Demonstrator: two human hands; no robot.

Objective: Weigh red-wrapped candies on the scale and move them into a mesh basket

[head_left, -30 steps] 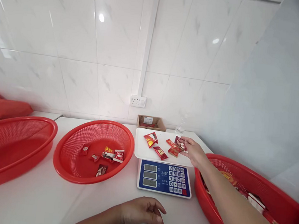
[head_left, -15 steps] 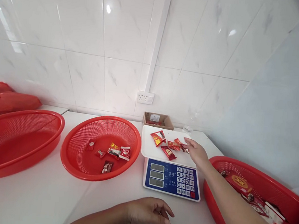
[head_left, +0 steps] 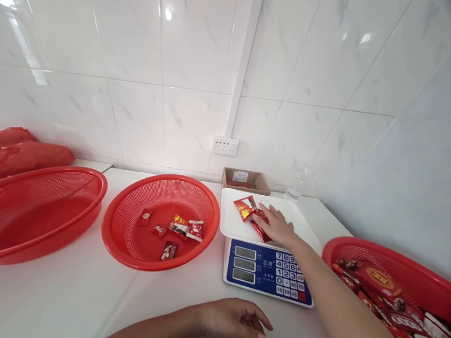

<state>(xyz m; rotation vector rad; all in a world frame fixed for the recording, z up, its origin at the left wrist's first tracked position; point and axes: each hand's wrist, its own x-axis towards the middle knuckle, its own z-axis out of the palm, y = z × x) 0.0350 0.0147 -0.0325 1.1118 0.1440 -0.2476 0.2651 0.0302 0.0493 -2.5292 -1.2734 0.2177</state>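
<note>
My right hand reaches over the white tray of a weighing scale. Its fingers are spread over small red packets, and part of them is hidden beneath the palm. Just left of the fingertips lies a red and gold snack packet. My left hand hovers or rests at the table in front of the scale, fingers loosely bent and apart, with nothing in it. Whether it touches the tabletop I cannot tell.
A round red basket holds several wrapped snacks. Further left stands another red basket, with red bags behind. A basket of packets is at the right. Behind the scale are a cardboard box and a clear bottle.
My right hand has moved left across the tray, from its right part onto the red packets, which now lie closer together. My left hand keeps its pose. The view has shifted slightly.
</note>
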